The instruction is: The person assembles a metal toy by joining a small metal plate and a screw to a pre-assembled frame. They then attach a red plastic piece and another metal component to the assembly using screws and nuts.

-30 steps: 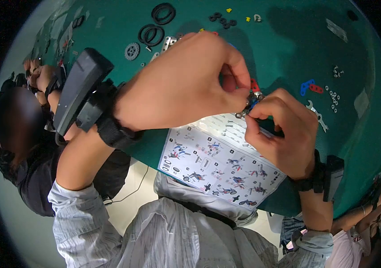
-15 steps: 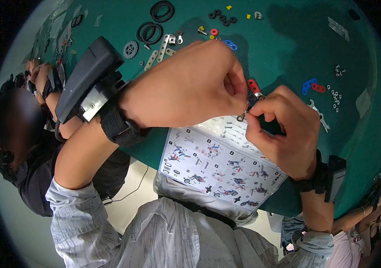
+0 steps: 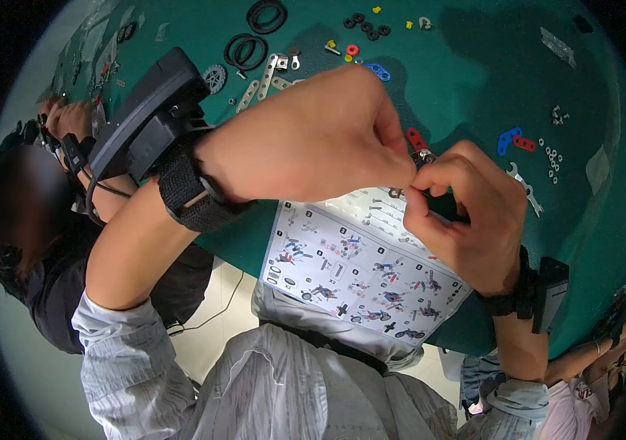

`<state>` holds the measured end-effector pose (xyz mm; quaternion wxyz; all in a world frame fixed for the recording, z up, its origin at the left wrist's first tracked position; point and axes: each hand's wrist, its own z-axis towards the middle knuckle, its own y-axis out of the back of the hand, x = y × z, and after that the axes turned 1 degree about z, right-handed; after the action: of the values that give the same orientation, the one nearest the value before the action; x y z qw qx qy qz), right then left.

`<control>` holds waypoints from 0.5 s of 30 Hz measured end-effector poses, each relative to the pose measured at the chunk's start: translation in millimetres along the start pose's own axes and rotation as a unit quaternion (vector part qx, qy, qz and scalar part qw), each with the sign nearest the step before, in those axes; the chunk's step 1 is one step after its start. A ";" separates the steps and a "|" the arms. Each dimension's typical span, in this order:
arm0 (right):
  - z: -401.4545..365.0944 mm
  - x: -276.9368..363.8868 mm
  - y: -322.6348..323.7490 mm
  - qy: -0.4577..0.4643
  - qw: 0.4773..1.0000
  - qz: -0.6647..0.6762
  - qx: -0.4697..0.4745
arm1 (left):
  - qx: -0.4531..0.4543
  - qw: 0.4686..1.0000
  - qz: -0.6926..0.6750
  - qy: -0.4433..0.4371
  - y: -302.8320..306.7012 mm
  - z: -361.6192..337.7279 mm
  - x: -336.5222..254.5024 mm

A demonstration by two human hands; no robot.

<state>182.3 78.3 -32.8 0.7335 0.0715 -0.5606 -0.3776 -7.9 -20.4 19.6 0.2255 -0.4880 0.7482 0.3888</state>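
Above a printed instruction sheet [image 3: 357, 271], my left hand [image 3: 313, 139] and my right hand [image 3: 474, 213] meet at the fingertips. Both are closed around a small assembly of metal and red parts, mostly hidden by the fingers. A red perforated strip [image 3: 415, 139] sticks out of it at the top, next to a shiny metal piece [image 3: 426, 155]. Which hand bears the assembly is hard to tell. To the right of my right hand lie a wrench [image 3: 524, 189], a blue plate [image 3: 507, 141] and a red plate [image 3: 524, 144].
Black tyres [image 3: 245, 51], a grey wheel [image 3: 215, 78], metal strips [image 3: 267, 77] and a blue part [image 3: 378, 71] lie on the green table [image 3: 459, 81]. Several nuts [image 3: 552, 158] and screws [image 3: 560, 116] are at right. Another person's hands [image 3: 71, 119] are at far left.
My left wrist has turned slightly, and its fingertips have moved a little right, covering more of the assembly. My right hand has hardly moved.
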 end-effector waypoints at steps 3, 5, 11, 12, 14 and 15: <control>-0.6 -0.5 -0.9 0.002 1.000 0.001 -0.002 | 0.020 1.000 -0.001 0.006 3.1 -0.4 -3.3; -0.3 -0.1 -0.4 -0.001 1.000 0.002 0.002 | 0.032 0.999 -0.010 0.026 5.9 -0.7 -8.4; -0.1 1.3 1.0 -0.005 1.000 -0.001 0.010 | 0.048 0.998 -0.033 0.038 5.8 0.0 -9.2; -0.1 1.5 1.3 -0.006 1.000 0.001 0.012 | 0.047 0.998 -0.031 0.036 5.3 -0.1 -8.4; 0.4 1.9 2.3 -0.007 1.000 0.006 0.015 | 0.047 0.998 -0.028 0.042 5.3 -1.1 -9.5; 0.9 1.8 2.1 -0.008 1.000 0.009 0.015 | 0.050 0.997 -0.027 0.051 6.2 -2.6 -11.7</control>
<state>182.6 78.9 -30.0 0.7314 0.0742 -0.5727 -0.3628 -8.4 -14.7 31.8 0.2218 -0.5155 0.7634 0.3197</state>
